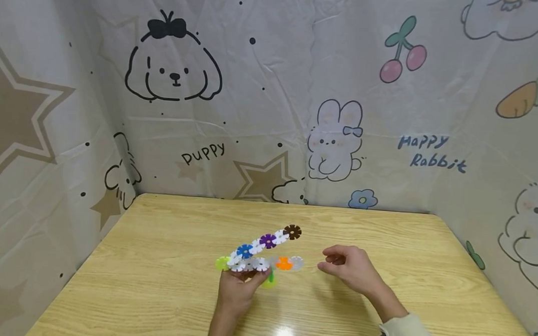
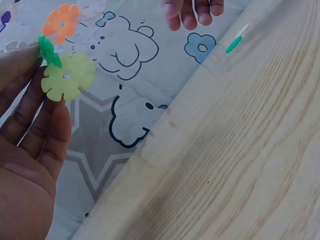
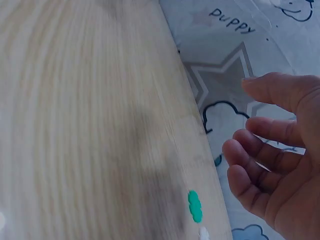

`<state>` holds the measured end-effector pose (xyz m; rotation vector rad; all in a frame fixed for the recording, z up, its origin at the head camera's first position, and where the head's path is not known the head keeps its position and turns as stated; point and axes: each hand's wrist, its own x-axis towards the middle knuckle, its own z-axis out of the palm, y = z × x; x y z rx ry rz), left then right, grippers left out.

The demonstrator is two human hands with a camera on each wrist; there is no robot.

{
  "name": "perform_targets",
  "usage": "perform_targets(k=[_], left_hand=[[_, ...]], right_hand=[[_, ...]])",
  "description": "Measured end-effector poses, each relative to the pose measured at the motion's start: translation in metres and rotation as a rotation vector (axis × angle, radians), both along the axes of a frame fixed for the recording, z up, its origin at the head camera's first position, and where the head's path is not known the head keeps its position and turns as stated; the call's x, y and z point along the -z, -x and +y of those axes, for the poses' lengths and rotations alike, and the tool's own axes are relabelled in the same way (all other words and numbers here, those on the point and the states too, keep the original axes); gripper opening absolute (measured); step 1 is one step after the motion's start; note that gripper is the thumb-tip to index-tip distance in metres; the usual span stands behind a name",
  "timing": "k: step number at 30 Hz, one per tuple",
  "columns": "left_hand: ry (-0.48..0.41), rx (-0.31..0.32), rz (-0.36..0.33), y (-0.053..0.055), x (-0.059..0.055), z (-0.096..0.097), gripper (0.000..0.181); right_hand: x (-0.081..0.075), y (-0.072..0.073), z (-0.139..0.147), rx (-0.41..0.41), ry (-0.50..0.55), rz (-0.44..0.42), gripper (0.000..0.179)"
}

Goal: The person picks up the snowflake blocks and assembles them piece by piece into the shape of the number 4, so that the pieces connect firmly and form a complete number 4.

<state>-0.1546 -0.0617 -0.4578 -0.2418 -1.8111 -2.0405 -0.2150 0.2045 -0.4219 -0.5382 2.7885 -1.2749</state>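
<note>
My left hand (image 1: 236,292) pinches a chain of slotted plastic snowflake discs (image 1: 248,265) from below, between thumb and fingers. A row of blue, purple, white and brown discs (image 1: 268,240) slants up to the right from it. An orange disc (image 1: 284,263) and a whitish disc extend the lower row rightward. In the left wrist view, a green disc (image 2: 49,51) is seen edge-on, joined to a yellow-green disc (image 2: 68,76) by the fingertips. My right hand (image 1: 352,268) hovers to the right of the chain, fingers loosely bent and apart from the thumb, with nothing between them.
A green piece (image 3: 195,206) with a white one (image 3: 204,232) beside it shows against the wooden table (image 1: 155,293) near its edge in the wrist views. Printed fabric (image 1: 253,112) stands behind and at both sides of the table.
</note>
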Motion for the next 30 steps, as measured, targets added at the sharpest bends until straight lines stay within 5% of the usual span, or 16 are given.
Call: perform_targets(k=[19,30], left_hand=[[0.045,0.007,-0.048,-0.002,0.003,-0.006,0.017],[0.041,0.015,-0.060,-0.001,0.004,-0.007,0.018]], right_hand=[[0.015,0.023,0.021,0.066,-0.195,-0.004,0.028],[0.021,0.030,0.026,0.123,-0.272,-0.083,0.030]])
